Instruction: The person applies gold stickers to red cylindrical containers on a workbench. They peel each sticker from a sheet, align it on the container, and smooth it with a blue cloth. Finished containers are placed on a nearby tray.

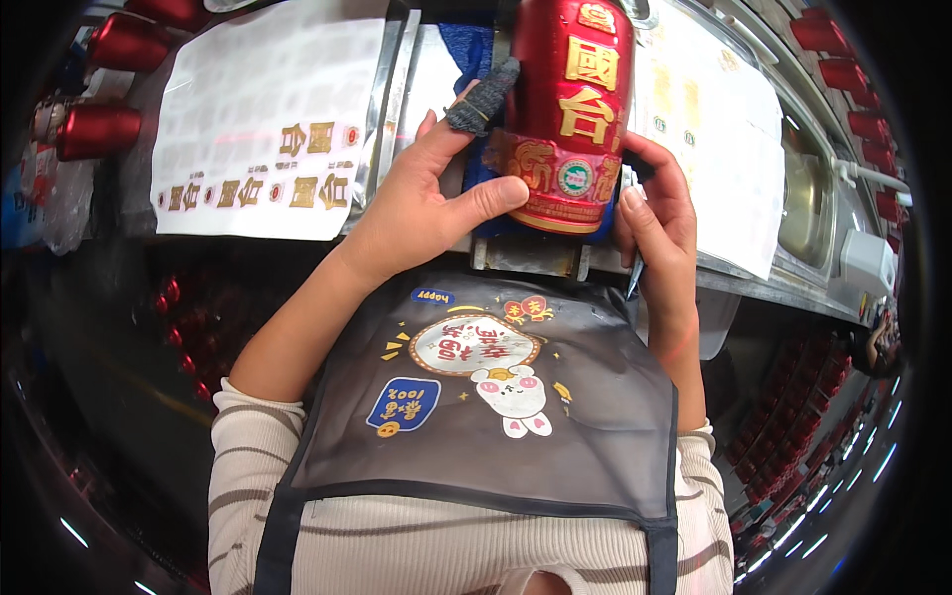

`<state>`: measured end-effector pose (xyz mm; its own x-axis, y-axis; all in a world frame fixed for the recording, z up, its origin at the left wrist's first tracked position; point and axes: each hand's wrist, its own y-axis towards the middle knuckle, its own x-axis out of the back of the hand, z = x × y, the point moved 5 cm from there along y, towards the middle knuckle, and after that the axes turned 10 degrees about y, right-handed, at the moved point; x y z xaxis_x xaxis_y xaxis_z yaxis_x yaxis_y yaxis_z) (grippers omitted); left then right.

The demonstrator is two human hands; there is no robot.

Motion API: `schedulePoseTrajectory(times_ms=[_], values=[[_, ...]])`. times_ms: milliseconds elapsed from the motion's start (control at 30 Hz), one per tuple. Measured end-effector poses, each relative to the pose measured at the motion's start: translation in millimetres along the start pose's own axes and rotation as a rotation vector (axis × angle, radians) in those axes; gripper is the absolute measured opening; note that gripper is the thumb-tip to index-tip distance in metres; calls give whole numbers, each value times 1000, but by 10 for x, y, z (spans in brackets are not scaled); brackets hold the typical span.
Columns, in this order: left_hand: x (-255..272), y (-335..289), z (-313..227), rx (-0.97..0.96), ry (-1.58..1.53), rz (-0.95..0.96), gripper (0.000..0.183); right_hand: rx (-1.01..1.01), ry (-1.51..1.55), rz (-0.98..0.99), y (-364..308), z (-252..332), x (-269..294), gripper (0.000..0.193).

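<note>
Lying between the 2 hands, the red bottle [572, 109] is grasped by left hand [426, 198] and right hand [659, 213].

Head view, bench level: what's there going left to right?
Red bottles lying at the left edge → white sticker sheet with gold marks → left hand → red bottle held upright → right hand → second white sheet → row of red bottles.

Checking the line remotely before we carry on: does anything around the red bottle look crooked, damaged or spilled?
Nothing stands out. The red bottle lies in its blue cradle, left hand and right hand on it; no spill shows.
</note>
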<state>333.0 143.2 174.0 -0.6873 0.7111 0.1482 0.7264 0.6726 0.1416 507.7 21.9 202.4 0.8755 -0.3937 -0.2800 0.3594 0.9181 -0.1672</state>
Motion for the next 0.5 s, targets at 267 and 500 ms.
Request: schedulePoseTrajectory(times_ms=[267, 500], values=[[-31, -22, -15, 48, 39, -10, 70, 34, -67, 7, -9, 11, 9, 52], [-39, -10, -52, 32, 36, 6, 74, 63, -154, -25, -15, -31, -23, 62]])
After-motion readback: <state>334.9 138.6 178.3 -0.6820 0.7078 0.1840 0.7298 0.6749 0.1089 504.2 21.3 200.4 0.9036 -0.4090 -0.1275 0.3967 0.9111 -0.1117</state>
